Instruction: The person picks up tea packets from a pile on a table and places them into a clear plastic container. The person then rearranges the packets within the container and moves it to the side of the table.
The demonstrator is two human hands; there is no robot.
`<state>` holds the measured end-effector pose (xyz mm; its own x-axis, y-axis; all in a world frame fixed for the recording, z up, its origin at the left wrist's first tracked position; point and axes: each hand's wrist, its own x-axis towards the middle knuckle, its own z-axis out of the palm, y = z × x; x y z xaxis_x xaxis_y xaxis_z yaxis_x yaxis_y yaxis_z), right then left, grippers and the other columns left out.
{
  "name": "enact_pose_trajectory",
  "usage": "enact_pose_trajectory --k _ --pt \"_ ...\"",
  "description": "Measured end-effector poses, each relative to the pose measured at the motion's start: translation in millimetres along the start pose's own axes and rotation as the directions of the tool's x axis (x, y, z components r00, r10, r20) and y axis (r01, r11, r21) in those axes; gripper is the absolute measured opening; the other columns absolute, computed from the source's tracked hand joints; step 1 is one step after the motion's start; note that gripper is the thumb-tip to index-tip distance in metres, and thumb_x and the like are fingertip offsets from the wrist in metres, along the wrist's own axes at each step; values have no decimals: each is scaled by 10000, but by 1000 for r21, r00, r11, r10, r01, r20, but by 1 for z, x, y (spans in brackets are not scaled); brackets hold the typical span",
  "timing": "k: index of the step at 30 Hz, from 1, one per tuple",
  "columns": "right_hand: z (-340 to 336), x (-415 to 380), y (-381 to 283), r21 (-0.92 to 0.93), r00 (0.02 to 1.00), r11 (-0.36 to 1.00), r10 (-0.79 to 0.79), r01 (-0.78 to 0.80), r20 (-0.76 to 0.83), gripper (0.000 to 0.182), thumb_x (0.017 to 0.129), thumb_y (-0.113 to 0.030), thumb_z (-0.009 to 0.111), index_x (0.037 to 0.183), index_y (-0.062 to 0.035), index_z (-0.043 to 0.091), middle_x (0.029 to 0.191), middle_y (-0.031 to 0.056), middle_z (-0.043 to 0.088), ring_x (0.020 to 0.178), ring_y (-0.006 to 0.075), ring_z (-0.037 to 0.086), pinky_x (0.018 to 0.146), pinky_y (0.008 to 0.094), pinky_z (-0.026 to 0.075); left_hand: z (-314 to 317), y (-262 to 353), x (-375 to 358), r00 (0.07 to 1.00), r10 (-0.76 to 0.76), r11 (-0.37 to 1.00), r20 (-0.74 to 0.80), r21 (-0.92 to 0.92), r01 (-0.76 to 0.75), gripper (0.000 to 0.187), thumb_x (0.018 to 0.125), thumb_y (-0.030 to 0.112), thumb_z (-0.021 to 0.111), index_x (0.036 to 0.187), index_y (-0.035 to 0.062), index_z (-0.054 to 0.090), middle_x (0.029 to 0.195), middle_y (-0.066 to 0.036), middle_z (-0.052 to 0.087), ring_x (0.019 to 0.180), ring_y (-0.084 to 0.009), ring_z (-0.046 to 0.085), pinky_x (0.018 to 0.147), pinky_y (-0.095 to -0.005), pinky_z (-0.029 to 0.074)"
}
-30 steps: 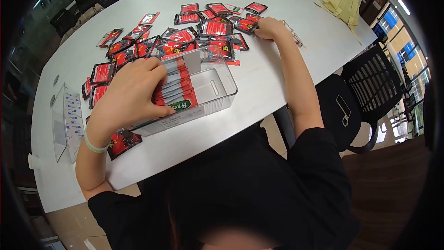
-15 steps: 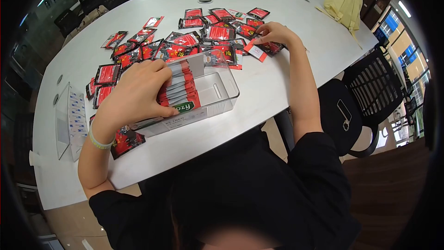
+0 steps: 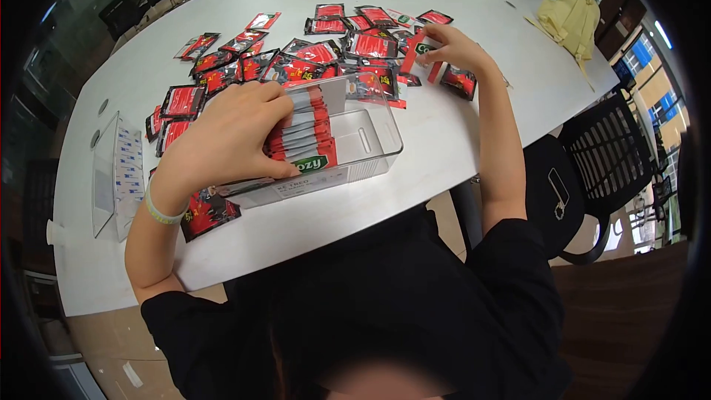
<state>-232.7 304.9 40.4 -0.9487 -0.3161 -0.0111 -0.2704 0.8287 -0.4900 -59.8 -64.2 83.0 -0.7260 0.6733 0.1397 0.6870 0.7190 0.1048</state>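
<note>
A clear plastic bin (image 3: 370, 150) stands on the white table (image 3: 459, 126) in front of me. Inside it, a row of red and grey sachets (image 3: 305, 132) stands upright at the left end; the right end is bare. My left hand (image 3: 226, 141) presses against that row and holds it together. My right hand (image 3: 453, 48) is farther back, lifting a red sachet (image 3: 419, 52) off the table, pinched in the fingers. Many loose red and black sachets (image 3: 318, 55) lie scattered behind the bin.
A clear lid with a white label sheet (image 3: 118, 174) lies at the left. One sachet (image 3: 207, 216) lies by the bin's near left corner. A yellow bag (image 3: 572, 18) sits at the far right. A black chair (image 3: 592, 170) stands to the right.
My right hand has picked a red sachet out of the scattered pile and raised it. My left hand has stayed on the row in the bin.
</note>
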Motion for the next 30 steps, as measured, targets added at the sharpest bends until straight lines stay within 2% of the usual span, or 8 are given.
enact_pose_trajectory --k 8,11,12,15,21,24,26,30 --pt "2 -53 -87 533 833 668 -534 520 -143 216 790 -23 770 935 -21 610 889 28 661 892 100 637 796 284 573 -6 -12 -1 992 54 997 118 -70 -45 498 680 354 845 921 26 559 952 -117 535 909 -301 541 811 -377 443" --pt "34 -58 -115 411 661 559 -733 720 -161 303 717 -107 870 893 -28 636 825 -13 636 694 53 572 622 216 477 -18 -13 -1 969 -6 987 247 -154 46 547 735 420 821 1016 -1 613 1091 -120 584 1002 -284 566 864 -365 469" --pt "43 -61 -125 324 636 569 -755 756 -158 318 687 -154 897 842 -37 645 726 -28 565 596 57 442 524 227 329 -19 -15 -2 970 14 985 241 -168 27 557 764 448 800 1036 -8 632 1150 -124 592 1039 -279 575 880 -358 473" --pt "54 -71 -146 275 654 623 -756 732 -30 331 738 -227 861 860 -18 636 613 -6 419 541 88 339 485 265 284 -21 -19 -2 962 -14 961 273 -262 88 500 820 433 760 1029 -9 654 1182 -130 596 1022 -273 588 875 -347 481" --pt "59 -74 -152 279 529 507 -849 816 -3 260 803 -197 811 904 1 676 671 37 558 559 109 482 505 254 370 -17 -20 2 963 -38 941 268 -314 124 503 817 444 763 977 -16 637 1051 -110 599 941 -254 571 810 -349 476" --pt "54 -81 -153 632 752 638 -646 440 129 185 866 -93 744 991 31 687 824 60 669 693 108 671 622 240 538 -13 -18 -1 979 -2 978 204 -203 44 516 817 453 760 966 -20 619 990 -108 579 922 -260 567 792 -352 469" --pt "57 -78 -147 654 749 602 -658 459 80 208 866 -90 743 1028 27 685 795 63 674 670 105 664 605 235 532 -11 -14 -2 982 -9 984 191 -170 42 527 813 460 761 973 -20 616 983 -111 575 929 -265 566 799 -349 469" --pt "59 -77 -153 281 532 520 -846 807 38 222 844 -89 753 1031 4 676 741 78 698 640 131 700 572 233 524 -7 -8 -4 989 21 998 144 -57 -12 566 794 490 766 987 -20 614 979 -117 573 947 -276 565 818 -348 471"
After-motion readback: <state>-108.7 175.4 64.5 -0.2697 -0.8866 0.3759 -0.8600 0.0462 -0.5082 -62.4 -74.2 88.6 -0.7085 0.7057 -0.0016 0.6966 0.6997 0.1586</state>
